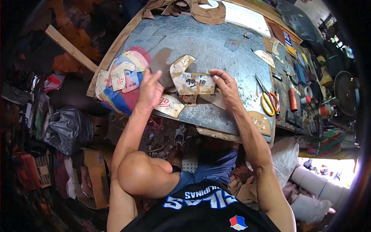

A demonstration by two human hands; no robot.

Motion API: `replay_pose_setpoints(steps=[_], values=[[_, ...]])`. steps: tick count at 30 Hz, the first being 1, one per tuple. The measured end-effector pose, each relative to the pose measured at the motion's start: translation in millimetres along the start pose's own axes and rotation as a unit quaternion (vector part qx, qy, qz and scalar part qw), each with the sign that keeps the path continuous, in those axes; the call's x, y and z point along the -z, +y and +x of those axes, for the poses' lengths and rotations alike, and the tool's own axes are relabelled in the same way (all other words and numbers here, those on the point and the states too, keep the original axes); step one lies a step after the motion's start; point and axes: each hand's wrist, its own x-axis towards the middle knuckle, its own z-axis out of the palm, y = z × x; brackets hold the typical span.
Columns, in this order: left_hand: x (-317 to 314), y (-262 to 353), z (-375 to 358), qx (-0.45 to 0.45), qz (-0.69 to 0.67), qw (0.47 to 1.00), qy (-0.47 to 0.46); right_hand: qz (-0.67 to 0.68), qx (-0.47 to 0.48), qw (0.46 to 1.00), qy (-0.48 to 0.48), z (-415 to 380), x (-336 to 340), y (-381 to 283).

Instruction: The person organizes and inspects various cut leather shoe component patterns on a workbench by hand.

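My left hand (150, 89) holds a curved brown piece (161, 65) between thumb and fingers, above the left part of the metal-topped table (201, 38). In my right hand (226, 85), pinched at its right edge, is a cream pattern piece (193, 83) with handwritten letters and numbers. The two pieces are side by side, the brown one partly behind the cream one. Below them, near the table's front edge, lie a cream piece with red writing (170, 106) and other pieces, partly covered.
Scissors with yellow and orange handles (267, 102) lie at the right. A colourful cloth bundle (129, 62) with pattern pieces is at the left. Brown leather (208, 13) and a white sheet (245, 17) lie at the back. Tools, including a red cylinder (293, 99), cover the right bench.
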Motion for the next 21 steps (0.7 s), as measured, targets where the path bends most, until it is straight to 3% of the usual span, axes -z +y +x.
replay_pose_setpoints(steps=[3,7,10,12,14,17,21], values=[[-15.7,-9.6,-6.9,0.043,-0.029,0.996,-0.067,-0.042,0.034,0.999,-0.001,-0.5,-0.5,0.2],[-25.4,-13.6,-9.4,0.045,-0.014,0.997,-0.065,-0.035,0.018,0.999,0.009,-0.4,-1.9,3.7],[-18.1,-18.8,-6.8,0.018,-0.007,0.999,-0.045,-0.083,0.095,0.991,0.032,1.7,-6.6,11.0],[-14.0,-18.8,-6.1,0.013,-0.011,0.999,-0.035,-0.102,0.050,0.992,0.061,-0.6,-9.9,8.4],[-12.2,-16.6,-5.5,0.007,-0.014,1.000,-0.027,-0.093,0.064,0.991,0.069,0.8,-12.2,6.3],[-10.2,-15.1,-4.8,0.002,-0.026,0.999,-0.030,-0.059,-0.032,0.997,-0.045,6.4,4.9,15.1],[-11.8,-16.9,-6.2,0.013,-0.009,0.999,-0.051,0.010,-0.046,0.998,-0.037,6.4,5.3,17.4]])
